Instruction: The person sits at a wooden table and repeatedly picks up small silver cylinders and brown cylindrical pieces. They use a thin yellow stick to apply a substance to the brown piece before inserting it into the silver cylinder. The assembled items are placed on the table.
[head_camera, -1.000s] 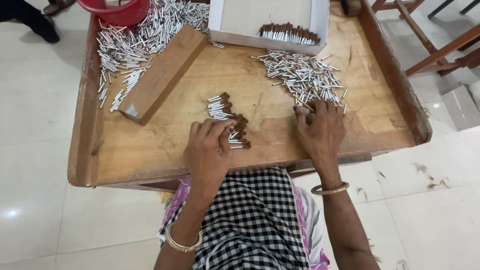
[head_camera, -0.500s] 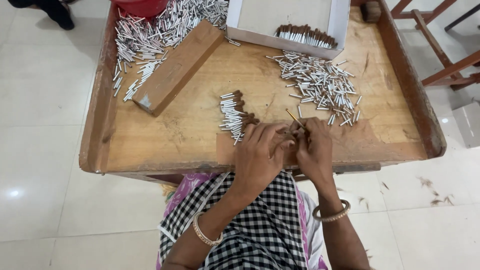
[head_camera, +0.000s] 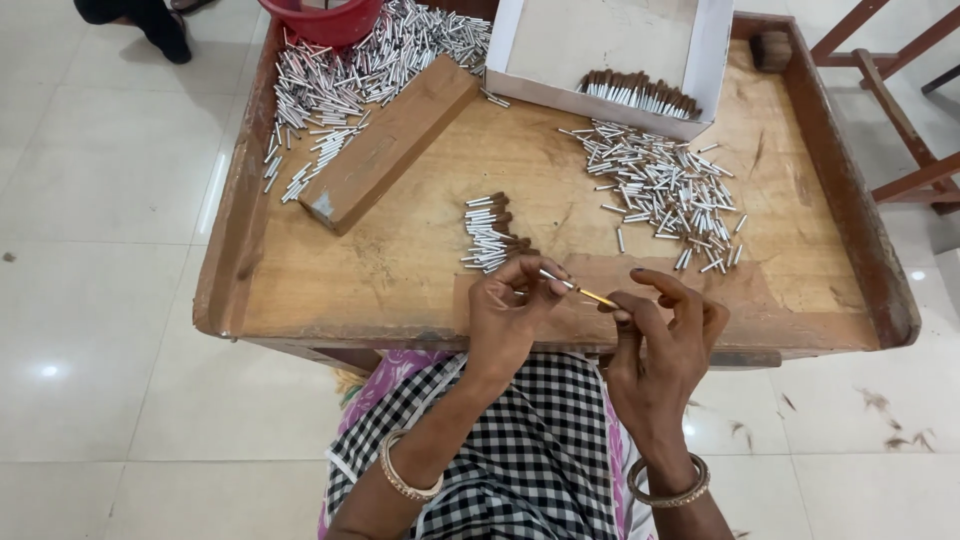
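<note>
Left hand and right hand pinching one thin stick; white box with brown-tipped sticks.

Bare board ahead of left hand, wooden block far left, stick pile (loose) right

bright, even indoor light, sharp focus
glare spots shine on the glossy floor tiles; shadows stay soft, edges bend slightly.

Hands: two, left hand, right hand
Wooden block: one
White box: one
Red bucket: one
Bangles: two
</note>
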